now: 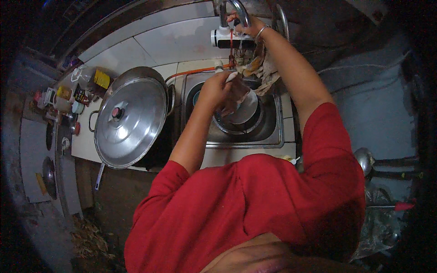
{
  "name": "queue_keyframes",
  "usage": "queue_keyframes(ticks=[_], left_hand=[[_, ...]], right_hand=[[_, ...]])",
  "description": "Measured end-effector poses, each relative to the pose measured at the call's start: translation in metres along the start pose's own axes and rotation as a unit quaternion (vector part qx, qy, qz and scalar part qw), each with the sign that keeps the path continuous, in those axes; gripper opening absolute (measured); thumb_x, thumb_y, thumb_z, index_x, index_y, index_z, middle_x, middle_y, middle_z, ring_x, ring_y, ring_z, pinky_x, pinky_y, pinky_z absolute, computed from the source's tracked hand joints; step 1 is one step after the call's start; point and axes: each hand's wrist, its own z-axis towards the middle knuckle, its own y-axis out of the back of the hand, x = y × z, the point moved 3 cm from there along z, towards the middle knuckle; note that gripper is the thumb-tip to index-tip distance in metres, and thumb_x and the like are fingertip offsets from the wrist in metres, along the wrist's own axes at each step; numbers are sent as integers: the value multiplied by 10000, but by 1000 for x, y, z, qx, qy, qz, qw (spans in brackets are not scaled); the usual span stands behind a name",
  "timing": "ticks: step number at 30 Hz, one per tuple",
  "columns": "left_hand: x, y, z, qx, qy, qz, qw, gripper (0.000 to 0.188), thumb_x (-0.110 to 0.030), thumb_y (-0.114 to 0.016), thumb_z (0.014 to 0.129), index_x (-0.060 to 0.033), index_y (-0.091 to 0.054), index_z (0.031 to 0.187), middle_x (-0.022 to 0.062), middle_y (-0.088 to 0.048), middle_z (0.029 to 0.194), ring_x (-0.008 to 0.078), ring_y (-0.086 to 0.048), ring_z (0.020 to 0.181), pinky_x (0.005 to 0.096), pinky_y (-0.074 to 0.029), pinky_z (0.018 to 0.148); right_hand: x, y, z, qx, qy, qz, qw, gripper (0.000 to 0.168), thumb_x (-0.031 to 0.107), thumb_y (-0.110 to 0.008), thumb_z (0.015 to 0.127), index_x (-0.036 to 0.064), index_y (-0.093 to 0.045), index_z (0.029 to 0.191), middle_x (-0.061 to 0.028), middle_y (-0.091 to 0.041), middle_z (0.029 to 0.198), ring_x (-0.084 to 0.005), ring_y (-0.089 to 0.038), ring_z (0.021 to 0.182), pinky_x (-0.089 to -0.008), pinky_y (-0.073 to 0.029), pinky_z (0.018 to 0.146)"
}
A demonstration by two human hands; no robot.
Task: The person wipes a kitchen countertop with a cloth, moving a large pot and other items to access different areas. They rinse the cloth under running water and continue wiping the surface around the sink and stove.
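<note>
My left hand (214, 89) is over the sink (278, 131), its fingers closed on a small pale object (231, 77) whose kind I cannot make out. Just below it, a round grey dish (246, 109) leans inside a dark round pan (261, 119) in the basin. At the back wall, my right hand (252, 27) reaches behind the chrome spout of the faucet (243, 12), with finger and thumb around a dark handle (236, 22). A thin stream of water (241, 42) falls from the spout. Crumpled, stained cloth or plastic (268, 73) hangs under the right wrist.
Left of the sink stands a large metal pot (136, 72) with a domed lid (136, 116). Bottles and jars (90, 80) crowd the counter's far left. An orange hose (196, 71) runs along the sink's back edge. Ladles (364, 162) are at the right.
</note>
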Motion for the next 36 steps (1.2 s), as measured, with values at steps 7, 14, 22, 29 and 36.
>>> queue_keyframes(ticks=[7,14,22,29,36], left_hand=[[2,-7,1,-20,-12,1,1000,392,-102,-600,805,-58,-549,1192,193,-602,1117,376,-574,1039,419,-460,880],[-2,-9,5,-70,1,-7,998,330,-127,-556,809,-71,-581,1133,198,-610,1034,393,-578,967,437,-468,835],[-5,-8,9,-82,-2,-13,997,361,-115,-588,810,-54,-573,1165,198,-604,1092,368,-573,1032,413,-458,879],[-1,-2,9,-148,-34,-10,988,282,-169,-554,846,-82,-603,1110,184,-609,1024,384,-585,948,421,-475,813],[-2,-1,17,-147,-32,-5,989,296,-123,-587,823,-64,-602,1112,179,-614,1057,353,-596,969,398,-476,840]], right_hand=[[26,4,-1,37,-112,-74,990,405,179,-727,714,108,-609,1094,-93,-658,995,-204,-633,889,-324,-492,822],[-1,4,-13,-38,-93,-66,993,541,226,-723,691,50,-564,1177,-168,-669,977,-260,-654,863,-355,-501,799],[-7,6,-19,-42,-156,26,986,561,169,-728,680,24,-563,1196,-160,-669,1015,-256,-646,916,-334,-493,826],[26,11,-27,-94,-139,-157,973,348,103,-690,766,80,-624,1107,-122,-672,957,-241,-638,865,-345,-501,779],[22,12,-36,-168,-108,-117,973,309,195,-672,829,129,-631,1128,-118,-668,1021,-266,-654,901,-342,-501,819]])
